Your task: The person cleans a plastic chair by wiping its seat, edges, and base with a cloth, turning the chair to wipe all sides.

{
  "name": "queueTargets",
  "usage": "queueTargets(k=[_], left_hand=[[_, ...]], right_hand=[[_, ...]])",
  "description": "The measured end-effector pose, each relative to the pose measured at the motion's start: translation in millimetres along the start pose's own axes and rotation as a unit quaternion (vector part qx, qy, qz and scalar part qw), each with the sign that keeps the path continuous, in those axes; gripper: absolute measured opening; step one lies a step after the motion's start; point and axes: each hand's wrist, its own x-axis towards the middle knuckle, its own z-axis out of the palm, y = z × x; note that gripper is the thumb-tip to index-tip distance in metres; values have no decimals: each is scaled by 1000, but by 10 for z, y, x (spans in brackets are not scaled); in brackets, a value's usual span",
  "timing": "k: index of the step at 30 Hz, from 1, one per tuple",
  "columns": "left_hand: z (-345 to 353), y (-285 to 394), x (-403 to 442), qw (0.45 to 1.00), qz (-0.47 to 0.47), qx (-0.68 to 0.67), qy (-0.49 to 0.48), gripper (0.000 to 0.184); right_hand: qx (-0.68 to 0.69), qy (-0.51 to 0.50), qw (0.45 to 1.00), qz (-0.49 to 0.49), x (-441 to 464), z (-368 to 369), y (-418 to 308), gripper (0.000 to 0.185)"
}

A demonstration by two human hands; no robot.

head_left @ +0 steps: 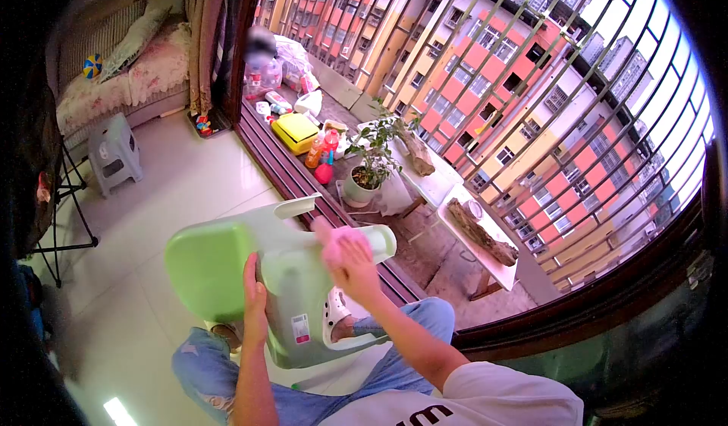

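Note:
A light green plastic chair [292, 293] lies tipped over across my lap, its underside and a label facing up toward me. My left hand [255, 297] steadies it by the inner edge, close to the brighter green panel. Against the leg on the far right, my right hand [355, 268] presses a pink cloth [345, 245], with the fingers bunched over it. The cloth is slightly blurred, and the left fingertips are partly hidden behind the edge.
A sliding-door track [265, 153] runs beside the chair. Beyond it are a potted plant [368, 164], a yellow box [296, 132], bottles and driftwood [481, 232] on a white bench. A grey stool [114, 153] stands at left, near a folding frame [72, 191].

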Motion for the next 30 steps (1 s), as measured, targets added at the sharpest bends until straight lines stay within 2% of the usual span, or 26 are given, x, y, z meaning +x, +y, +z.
queueTargets(k=[2,5,6,7,8,10,13,17,19,20,22,24,26,28,29,30], left_hand=[[8,54,16,999,8,51,-11,68],[30,48,18,999,11,52,-6,67],[33,24,11,1000,7,27,2,66],[21,3,-3,1000,-2,-20,19,65],[6,-7,-5,1000,-1,-16,17,65],[-17,-15,1,998,21,51,-5,66],[-34,-38,-56,1000,17,0,4,67],[-31,-113,-14,999,20,-11,-27,69],[15,-47,-7,1000,11,3,-24,69],[13,-41,0,1000,11,4,-19,68],[16,2,-6,1000,11,3,-11,67],[35,83,16,1000,-7,8,-17,67],[2,-11,-3,1000,-3,29,-7,67],[13,-34,-6,999,-2,53,0,67],[16,-2,0,1000,2,23,0,66],[11,22,-2,1000,7,-5,0,66]], right_hand=[[-28,49,994,95,-102,-27,230,36],[-25,70,992,101,-90,38,188,33],[-49,62,993,90,-21,24,55,32],[-17,40,995,88,66,27,-127,33],[16,18,996,84,157,48,-334,34],[11,36,999,-2,229,225,-704,41],[68,8,997,-36,301,264,-1010,46],[48,-19,996,-66,238,184,-677,42],[48,-20,999,2,145,122,-414,40],[47,-21,999,0,89,86,-245,40],[-22,15,998,63,-29,24,50,38],[-32,34,996,70,-55,-5,176,39],[-32,63,994,88,-47,8,167,37],[-18,39,995,87,68,5,-82,37],[-1,15,996,86,132,27,-254,38],[14,19,999,46,205,87,-498,40]])
